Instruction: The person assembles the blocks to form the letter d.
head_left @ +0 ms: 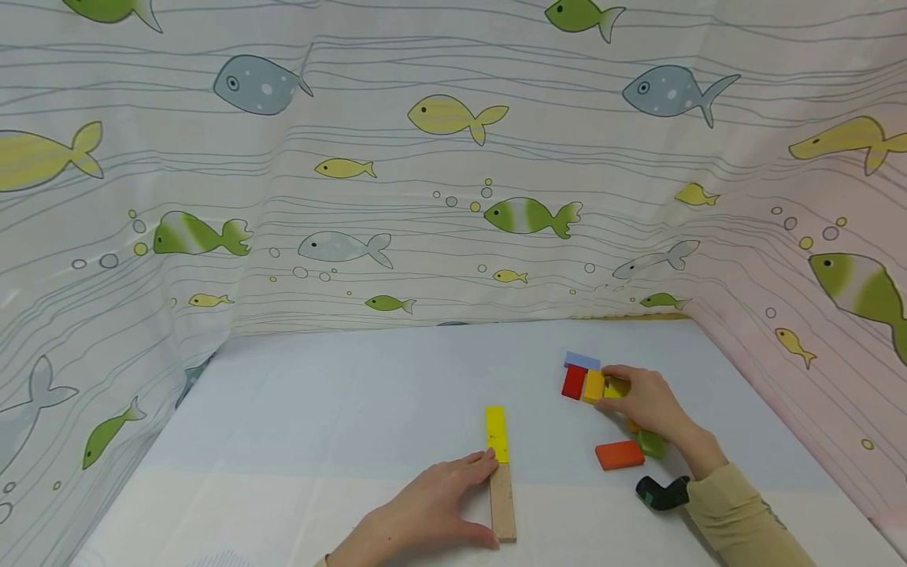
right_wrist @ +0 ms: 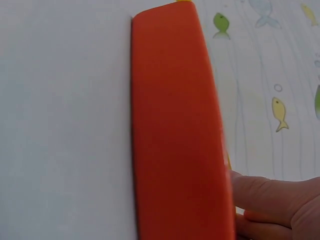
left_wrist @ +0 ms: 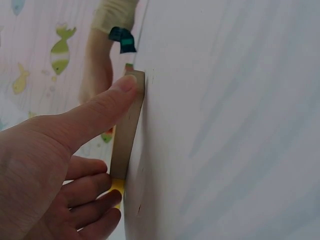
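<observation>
A plain wooden block [head_left: 502, 504] and a bright yellow block [head_left: 497, 433] lie end to end in a straight row. My left hand [head_left: 434, 502] rests along the row's left side, thumb at the wooden block's near end and fingertips by the yellow block. In the left wrist view, the thumb lies against the wooden block [left_wrist: 128, 135]. Farther off, my right hand [head_left: 648, 402] pinches a yellow block [head_left: 618, 387] between thumb and fingers. Beside it are an orange-yellow block [head_left: 594, 386], a red block [head_left: 575, 381] and a blue block [head_left: 583, 360].
An orange-red block [head_left: 620, 454] lies below the right hand and fills much of the right wrist view. Green [head_left: 650, 443] and orange pieces sit partly under that wrist. A dark green curved piece [head_left: 662, 493] is by the sleeve. Fish-patterned curtains surround the table [head_left: 340, 402].
</observation>
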### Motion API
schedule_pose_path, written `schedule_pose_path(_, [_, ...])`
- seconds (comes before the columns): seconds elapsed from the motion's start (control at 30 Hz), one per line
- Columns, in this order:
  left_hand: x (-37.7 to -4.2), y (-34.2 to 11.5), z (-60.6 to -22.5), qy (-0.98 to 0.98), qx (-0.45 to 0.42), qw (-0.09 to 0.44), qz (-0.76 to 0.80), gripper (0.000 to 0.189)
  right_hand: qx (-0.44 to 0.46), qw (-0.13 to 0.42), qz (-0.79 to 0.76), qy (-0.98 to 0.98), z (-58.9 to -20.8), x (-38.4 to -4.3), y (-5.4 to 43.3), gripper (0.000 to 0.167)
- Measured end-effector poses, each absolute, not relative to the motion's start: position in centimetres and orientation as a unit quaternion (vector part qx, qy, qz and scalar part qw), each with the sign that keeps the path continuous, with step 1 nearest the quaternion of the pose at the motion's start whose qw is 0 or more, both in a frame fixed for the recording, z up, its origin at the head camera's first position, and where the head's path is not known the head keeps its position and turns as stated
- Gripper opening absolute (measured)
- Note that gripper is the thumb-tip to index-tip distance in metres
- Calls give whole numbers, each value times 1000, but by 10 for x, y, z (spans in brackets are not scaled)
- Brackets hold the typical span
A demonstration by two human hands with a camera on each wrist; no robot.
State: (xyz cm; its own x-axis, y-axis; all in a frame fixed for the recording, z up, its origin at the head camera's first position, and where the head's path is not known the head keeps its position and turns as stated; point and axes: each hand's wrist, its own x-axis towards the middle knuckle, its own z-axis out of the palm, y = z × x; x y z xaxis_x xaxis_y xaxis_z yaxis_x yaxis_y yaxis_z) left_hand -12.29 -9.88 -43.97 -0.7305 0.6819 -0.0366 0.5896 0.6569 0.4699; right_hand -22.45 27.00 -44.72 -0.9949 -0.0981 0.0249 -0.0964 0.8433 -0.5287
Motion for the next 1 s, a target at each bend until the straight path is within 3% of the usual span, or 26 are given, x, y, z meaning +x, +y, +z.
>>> schedule_pose_path(1.0, [-123,-98,-440,906,349,107,212,93,-55,2,-302,952,-442,-225,265,61])
